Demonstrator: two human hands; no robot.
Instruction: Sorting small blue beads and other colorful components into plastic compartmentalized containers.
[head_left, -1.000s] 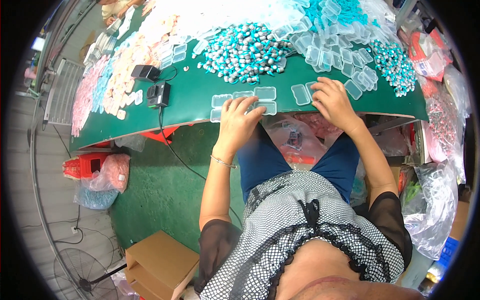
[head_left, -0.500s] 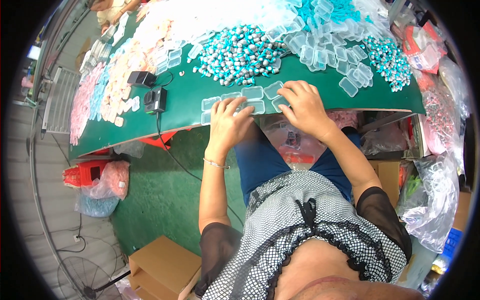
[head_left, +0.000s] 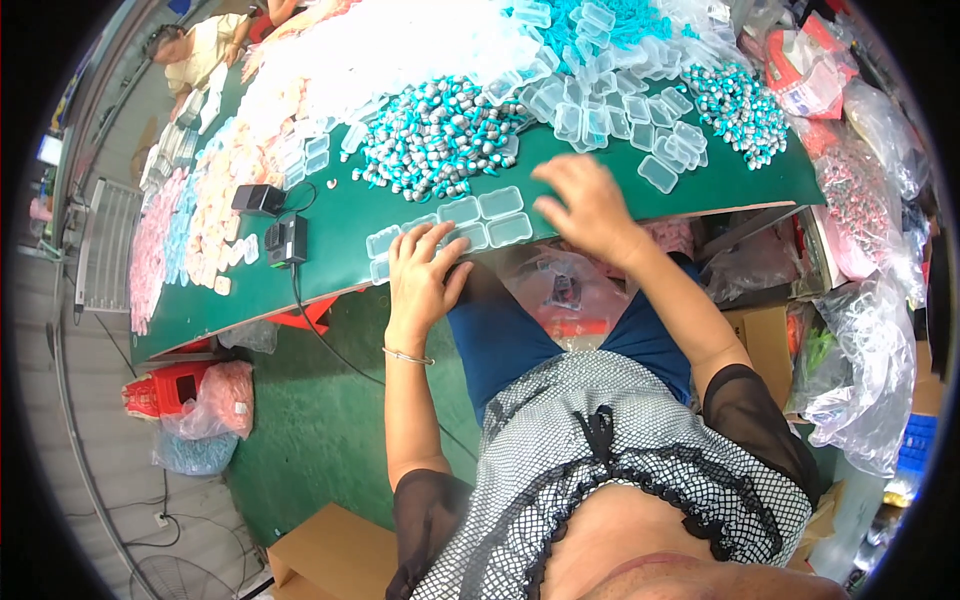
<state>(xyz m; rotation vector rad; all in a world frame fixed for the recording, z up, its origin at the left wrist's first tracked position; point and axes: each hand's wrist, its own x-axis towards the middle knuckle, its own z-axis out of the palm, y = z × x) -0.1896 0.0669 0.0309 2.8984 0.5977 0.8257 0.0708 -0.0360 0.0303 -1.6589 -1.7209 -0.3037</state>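
A long green table (head_left: pixel 330 270) runs across a crowded workroom with a green floor, its top heaped with small goods: a mound of teal-and-grey pieces (head_left: pixel 435 135) in the middle, a smaller mound of the same (head_left: pixel 740 105) further right, pale pink and white heaps along the left stretch. Loose clear plastic boxes (head_left: pixel 610 115) lie scattered between the two mounds. Two black devices (head_left: pixel 275 225) with a cable sit left of the person's hands. Another person (head_left: pixel 195 50) sits at the far end. Crinkled clear bags (head_left: pixel 870 370) pile up on the right, a red box (head_left: pixel 165 385) stands under the table beside a pink bag (head_left: pixel 225 395), and a brown carton (head_left: pixel 330 555) sits on the floor.

At the near edge lies a row of clear little boxes (head_left: pixel 455 222). The left hand (head_left: pixel 422 280) rests flat on that row, fingers spread, gripping nothing. The right hand (head_left: pixel 585 205) hovers just right of the row, fingers loosely curled and blurred; whether it holds anything I cannot tell.
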